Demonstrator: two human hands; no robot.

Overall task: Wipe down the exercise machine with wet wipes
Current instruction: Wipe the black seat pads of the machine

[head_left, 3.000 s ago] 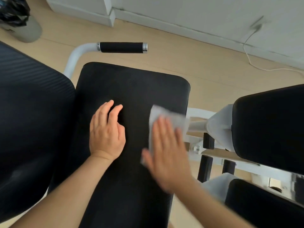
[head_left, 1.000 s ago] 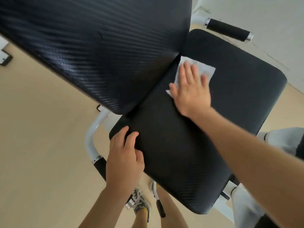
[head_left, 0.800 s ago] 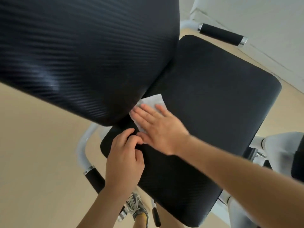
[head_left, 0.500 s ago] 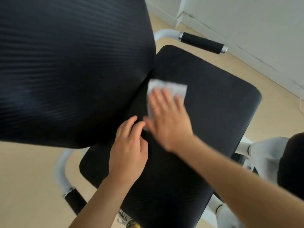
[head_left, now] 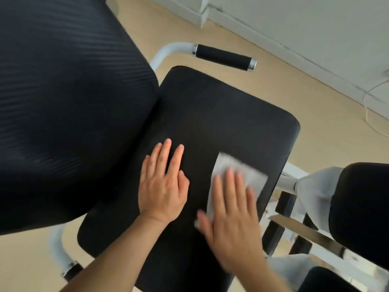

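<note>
Room: pale wood-look floor [head_left: 315,98] runs under everything; a white wall [head_left: 305,22] with a baseboard closes the far side, and a thin white cable [head_left: 367,114] trails down onto the floor at the far right.
Seat: the black textured seat pad [head_left: 221,114] fills the middle and slopes from the near left toward the far right.
Backrest: a large black back pad [head_left: 63,102] with a ribbed weave looms on the left, its lower edge meeting the seat pad's left side.
Handles: a white tube ends in a black far grip [head_left: 224,57] with chrome end rings, just beyond the seat's far edge; a near grip [head_left: 71,272] on a similar white tube shows at the near left, mostly cut off.
Right side: a second black pad [head_left: 362,207] sits well right of the seat, with the white frame [head_left: 311,184] and a chrome bar [head_left: 305,232] between them.
Wipe: the white wet wipe [head_left: 252,178] lies flat on the seat pad near its right edge, its near part covered by fingers.
Left hand: the left hand [head_left: 163,190] rests palm-down on the seat pad, left of the wipe and apart from it, fingers straight and slightly spread, grasping nothing.
Right hand: the right hand [head_left: 231,220], blurred, lies flat with straight fingers pressing the wipe against the seat; nothing is curled around it.
</note>
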